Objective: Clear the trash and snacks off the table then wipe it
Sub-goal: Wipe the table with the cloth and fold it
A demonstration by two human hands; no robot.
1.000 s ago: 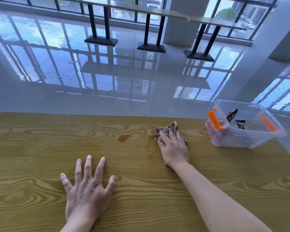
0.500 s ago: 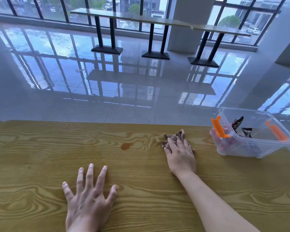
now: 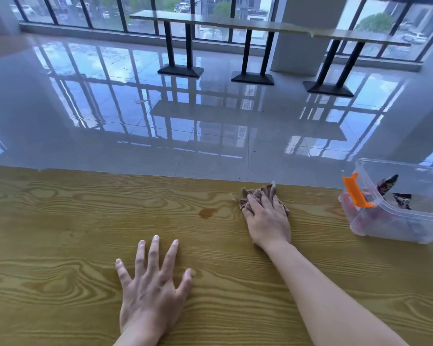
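My right hand (image 3: 268,218) presses flat on a crumpled brown cloth (image 3: 265,192) near the far edge of the wooden table (image 3: 60,233). Most of the cloth is hidden under the palm; its far end sticks out past the fingertips. A small brown stain (image 3: 208,212) lies on the wood just left of the cloth. My left hand (image 3: 153,283) rests palm down with fingers spread, nearer to me and holding nothing. A clear plastic bin (image 3: 398,228) with orange latches stands at the right, with snack wrappers inside.
The table's far edge runs just beyond the cloth, with a glossy tiled floor (image 3: 185,121) below. A long counter on black pedestal legs (image 3: 250,46) stands by the windows far off. The bin is partly cut off by the right frame edge.
The view tilted up, so table and hands sit lower in frame. My right hand with the cloth has edged slightly toward the far edge. The left hand stays put.
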